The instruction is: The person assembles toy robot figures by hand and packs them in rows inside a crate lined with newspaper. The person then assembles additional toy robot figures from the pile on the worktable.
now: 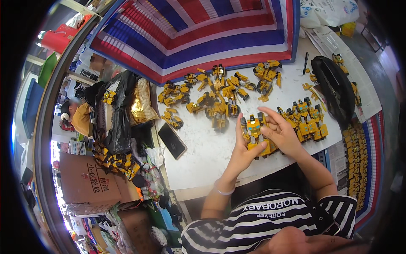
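A yellow toy robot [254, 125] with black and light-blue parts is held upright between my two hands over the white tabletop [198, 163]. My left hand [242, 156] grips its left side and lower end, thumb pressed on the front. Fingers curled round the other side, my right hand [285, 136] has its thumb on the toy's body. Close by on the right stands a cluster of similar yellow toy robots [311, 122]. Loose yellow and black toy parts [220, 99] lie in heaps beyond my hands. My palms hide some of the held toy.
A crate lined with red, white and blue striped cloth [203, 55] rises at the far edge. A black phone [172, 140] lies left. At the right are a black pouch [334, 91], a pen [305, 63] and rows of yellow toys [357, 156]. A cardboard box [86, 178] stands left.
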Action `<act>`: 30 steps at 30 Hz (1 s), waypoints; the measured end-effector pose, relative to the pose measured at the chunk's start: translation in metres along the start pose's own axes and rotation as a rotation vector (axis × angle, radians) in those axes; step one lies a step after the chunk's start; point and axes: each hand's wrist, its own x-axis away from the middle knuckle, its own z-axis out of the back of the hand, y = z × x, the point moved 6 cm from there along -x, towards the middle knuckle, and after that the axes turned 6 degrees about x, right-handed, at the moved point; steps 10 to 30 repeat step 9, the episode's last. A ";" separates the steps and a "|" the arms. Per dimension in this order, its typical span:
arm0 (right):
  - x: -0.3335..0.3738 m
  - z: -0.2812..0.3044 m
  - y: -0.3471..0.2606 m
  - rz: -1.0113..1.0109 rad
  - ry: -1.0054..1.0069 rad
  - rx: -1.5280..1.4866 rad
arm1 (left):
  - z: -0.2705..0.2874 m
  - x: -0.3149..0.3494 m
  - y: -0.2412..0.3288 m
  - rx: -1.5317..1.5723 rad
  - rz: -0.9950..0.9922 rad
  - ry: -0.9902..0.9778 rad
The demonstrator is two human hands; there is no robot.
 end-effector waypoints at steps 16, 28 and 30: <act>0.028 -0.008 0.055 -0.123 -0.025 -0.210 | 0.016 0.001 0.011 0.129 -0.108 0.271; 0.028 -0.008 0.055 -0.123 -0.025 -0.210 | 0.016 0.001 0.011 0.129 -0.108 0.271; 0.028 -0.008 0.055 -0.123 -0.025 -0.210 | 0.016 0.001 0.011 0.129 -0.108 0.271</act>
